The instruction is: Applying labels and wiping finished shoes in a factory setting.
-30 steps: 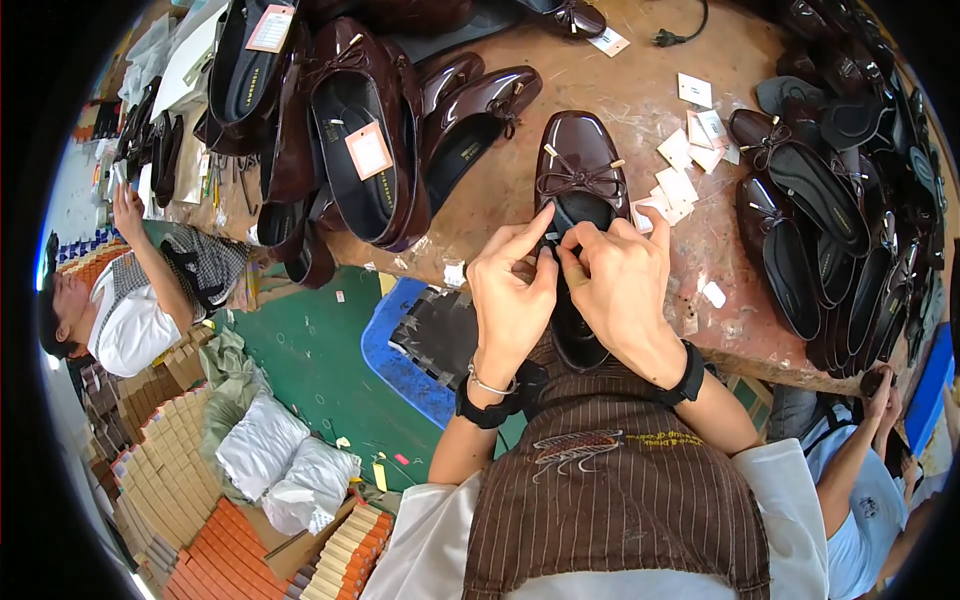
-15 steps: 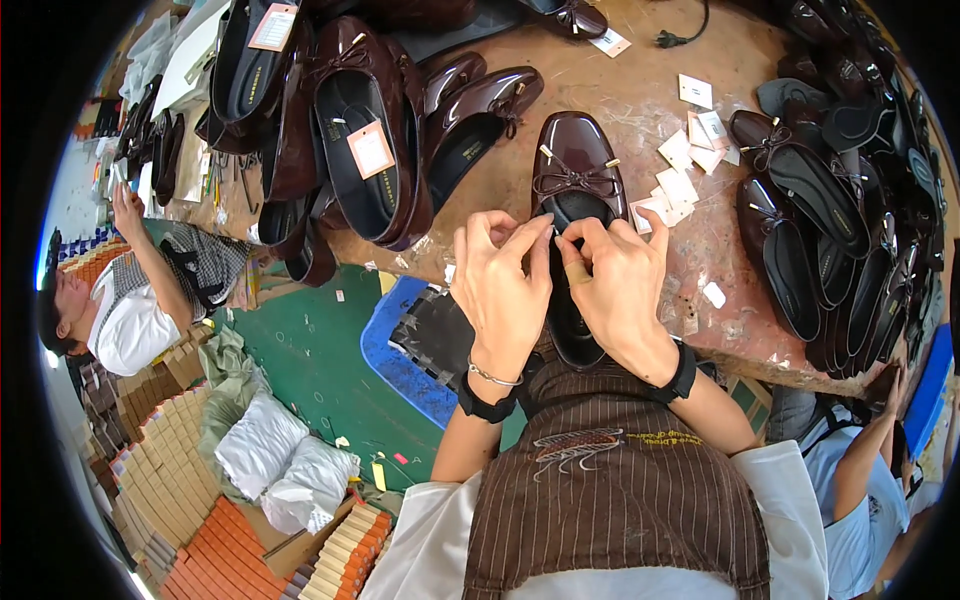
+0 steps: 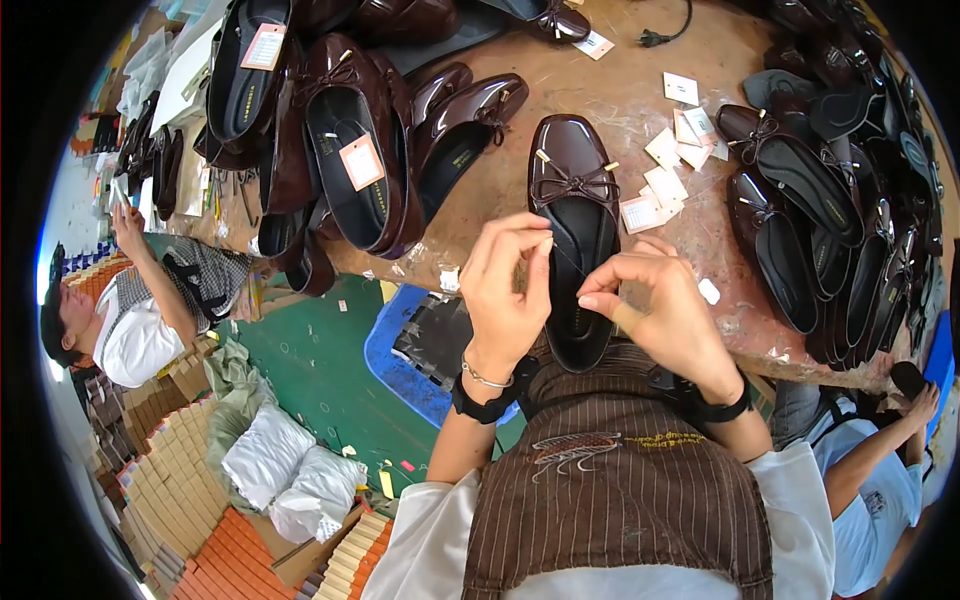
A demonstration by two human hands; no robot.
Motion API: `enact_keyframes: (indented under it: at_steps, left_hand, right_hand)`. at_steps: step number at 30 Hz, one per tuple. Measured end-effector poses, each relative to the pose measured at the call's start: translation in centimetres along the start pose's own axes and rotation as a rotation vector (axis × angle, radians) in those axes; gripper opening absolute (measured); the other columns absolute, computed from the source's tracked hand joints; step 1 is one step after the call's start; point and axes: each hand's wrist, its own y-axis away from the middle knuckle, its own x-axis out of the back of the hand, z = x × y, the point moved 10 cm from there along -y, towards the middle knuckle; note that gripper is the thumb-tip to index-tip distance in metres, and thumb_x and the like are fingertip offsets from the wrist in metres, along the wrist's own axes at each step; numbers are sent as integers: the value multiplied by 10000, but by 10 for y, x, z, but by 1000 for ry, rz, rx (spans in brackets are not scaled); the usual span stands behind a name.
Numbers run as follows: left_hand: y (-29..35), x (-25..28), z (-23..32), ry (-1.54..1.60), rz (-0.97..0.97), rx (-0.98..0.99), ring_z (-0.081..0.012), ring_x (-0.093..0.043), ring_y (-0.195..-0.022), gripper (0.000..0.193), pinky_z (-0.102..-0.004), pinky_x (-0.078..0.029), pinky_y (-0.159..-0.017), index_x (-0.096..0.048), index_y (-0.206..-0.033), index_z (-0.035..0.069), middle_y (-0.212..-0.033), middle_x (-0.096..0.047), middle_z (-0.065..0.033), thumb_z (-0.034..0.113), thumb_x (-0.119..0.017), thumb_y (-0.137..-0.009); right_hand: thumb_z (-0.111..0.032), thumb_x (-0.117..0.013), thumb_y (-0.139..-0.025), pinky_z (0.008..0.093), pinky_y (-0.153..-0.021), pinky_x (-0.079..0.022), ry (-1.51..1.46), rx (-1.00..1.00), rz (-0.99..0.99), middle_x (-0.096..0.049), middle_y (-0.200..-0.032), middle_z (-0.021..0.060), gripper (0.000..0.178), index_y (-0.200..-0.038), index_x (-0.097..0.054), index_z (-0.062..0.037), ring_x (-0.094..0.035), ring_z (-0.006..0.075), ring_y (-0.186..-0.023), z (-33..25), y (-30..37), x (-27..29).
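Note:
A glossy dark burgundy loafer (image 3: 572, 147) with a thin bow and black lining lies in front of me, toe pointing away, its heel end against my apron. My left hand (image 3: 507, 285) is beside the shoe's left edge, thumb and forefinger pinched together near the opening. Over the right side of the insole, my right hand (image 3: 665, 308) pinches with thumb and forefinger, a little lower and nearer to me. Whatever the two pinches hold is too fine to make out. Several white paper tags (image 3: 664, 187) lie just right of the shoe.
Burgundy loafers (image 3: 352, 190) are piled at the left, some with tags inside. More loafers (image 3: 785, 245) crowd the right side of the worn table (image 3: 590, 85). A black plug (image 3: 655, 38) lies at the back. A blue crate (image 3: 385, 345) stands below; other people work on both sides.
My hands were close together over the shoe's opening; now they are apart. The right hand has moved right and toward me, and more of the insole shows.

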Motion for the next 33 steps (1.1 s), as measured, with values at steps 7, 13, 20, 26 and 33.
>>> enact_keyframes:
  at_steps: [7,13,20,26,33]
  left_hand:
    - [21,-12,-47,606,-51,624,-86,-618,-713,155,-227,-511,-614,-692,-1127,-13,-913,-658,-46,81,-607,-1038]
    - [21,-11,-40,651,-173,597,-130,-648,-804,166,-266,-552,-717,-722,-1123,-54,-960,-650,-69,3,-628,-1000]
    - [23,-12,-41,621,-241,637,-137,-683,-779,377,-270,-581,-734,-621,-1284,-34,-929,-718,-88,-29,-723,-921]
    - [19,-14,-38,581,-320,621,-140,-691,-783,396,-268,-588,-735,-597,-1294,-35,-910,-723,-93,-46,-717,-916]
    - [18,-16,-37,548,-390,650,-141,-697,-788,425,-272,-597,-746,-580,-1314,-33,-911,-729,-101,-69,-709,-910]
  right_hand:
    - [14,-732,-864,326,-869,-502,-224,20,17,-767,-945,97,127,-980,-780,-7,-646,153,-894,10,-9,6]
    - [-119,-798,-802,407,-911,-467,-96,175,282,-737,-823,85,78,-851,-763,-68,-666,289,-821,-1,-13,10]
    - [-145,-810,-790,417,-957,-431,-125,209,325,-680,-783,63,96,-813,-743,-79,-648,281,-827,2,-13,5]
    - [-126,-848,-757,383,-895,-435,-131,189,295,-712,-791,50,127,-832,-760,-75,-652,250,-814,3,-15,7]
    - [-140,-855,-745,392,-960,-430,-47,220,280,-716,-778,42,130,-827,-766,-95,-649,243,-818,1,-13,8]
